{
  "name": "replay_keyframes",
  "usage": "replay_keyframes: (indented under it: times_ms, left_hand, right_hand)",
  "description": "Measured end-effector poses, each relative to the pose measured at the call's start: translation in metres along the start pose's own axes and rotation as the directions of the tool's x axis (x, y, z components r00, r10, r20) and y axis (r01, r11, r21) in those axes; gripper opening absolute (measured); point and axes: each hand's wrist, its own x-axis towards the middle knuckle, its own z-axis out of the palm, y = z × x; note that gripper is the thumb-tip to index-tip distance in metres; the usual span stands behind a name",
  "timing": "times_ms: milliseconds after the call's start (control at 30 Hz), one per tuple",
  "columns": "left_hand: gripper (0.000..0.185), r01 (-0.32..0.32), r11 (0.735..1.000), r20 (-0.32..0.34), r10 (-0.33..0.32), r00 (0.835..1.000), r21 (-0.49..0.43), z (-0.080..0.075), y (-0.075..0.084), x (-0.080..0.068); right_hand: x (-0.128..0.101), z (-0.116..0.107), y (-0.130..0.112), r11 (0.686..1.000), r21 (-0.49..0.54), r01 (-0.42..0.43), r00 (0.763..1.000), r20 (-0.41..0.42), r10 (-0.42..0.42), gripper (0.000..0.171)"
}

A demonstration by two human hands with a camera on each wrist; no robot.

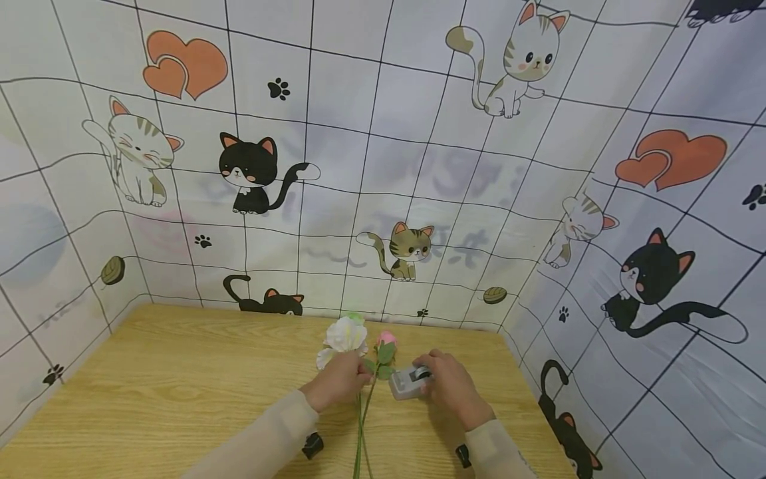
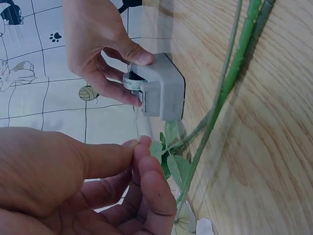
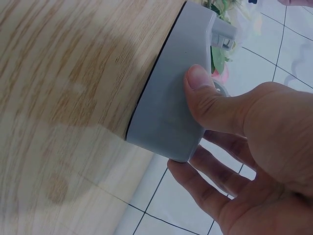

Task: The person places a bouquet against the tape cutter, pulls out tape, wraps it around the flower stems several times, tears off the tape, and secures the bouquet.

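My right hand grips a grey tape dispenser, thumb on one side and fingers on the other, with its base on the table. In the left wrist view, a faint see-through strip of tape runs from the dispenser toward my left hand, whose thumb and forefinger pinch its end. Beside that hand lie a white flower and a pink rose with green leaves. Their long green stems cross and stretch toward me; the left hand covers part of the white flower's stem.
The wooden table ends at a wall hanging printed with cats and a grid, which also stands along both sides. A black piece shows under the left wrist, and another black piece under the right.
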Motion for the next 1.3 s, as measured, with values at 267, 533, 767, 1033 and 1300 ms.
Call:
replay_keyframes:
  times_ms: [267,533,767,1033,1300]
  left_hand:
    - [0.022,-0.021,0.999,-0.026,0.022,0.999,0.038,0.005,-0.038,0.008]
    - [0.033,-0.059,0.998,-0.018,0.059,0.998,0.004,-0.011,-0.035,-0.007]
    - [0.021,0.039,0.999,-0.019,-0.039,0.999,0.002,-0.033,-0.002,-0.030]
    - [0.022,0.035,0.999,-0.013,-0.035,0.999,0.018,0.001,-0.091,0.002]
    - [0.020,0.055,0.998,-0.049,-0.055,0.997,0.001,0.016,-0.111,0.010]
  right_hand:
    - [-0.001,0.000,-0.002,1.000,0.007,0.003,1.000,-0.008,-0.003,0.049]
    - [0.000,0.001,-0.002,1.000,0.007,0.003,1.000,-0.006,-0.003,0.050]
    - [0.000,0.003,-0.001,1.000,-0.007,0.011,1.000,-0.009,-0.011,0.050]
    - [-0.001,0.003,0.000,1.000,-0.025,0.006,1.000,-0.011,-0.006,0.051]
    - [0.000,0.004,-0.001,1.000,-0.029,0.011,1.000,-0.020,-0.012,0.050]
